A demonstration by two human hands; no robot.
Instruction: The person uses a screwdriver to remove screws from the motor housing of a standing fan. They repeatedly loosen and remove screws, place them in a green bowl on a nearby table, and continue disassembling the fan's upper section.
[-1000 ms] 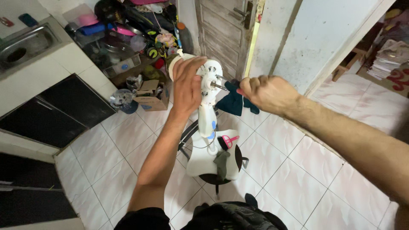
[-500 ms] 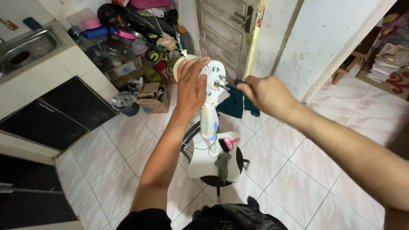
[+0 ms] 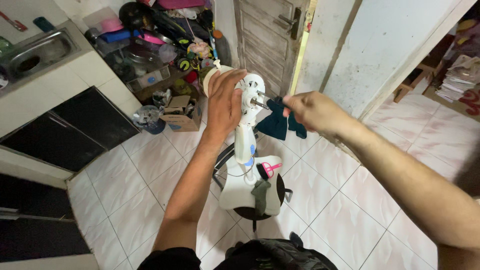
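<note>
Two hands work on a white fan motor head that stands on its white base on a dark stool over the tiled floor. The left hand is closed around the motor housing. The right hand is closed in a fist just beside the metal shaft; I cannot tell what it pinches.

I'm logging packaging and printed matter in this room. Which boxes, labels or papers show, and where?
Cardboard box: brown, open-topped, blue mark on its side, on the floor left of the fan motor head held by the left hand.
Stack of papers: pale, flat pile, far right through the doorway.
Clear plastic container: boxy, small blue label, among the clutter.
</note>
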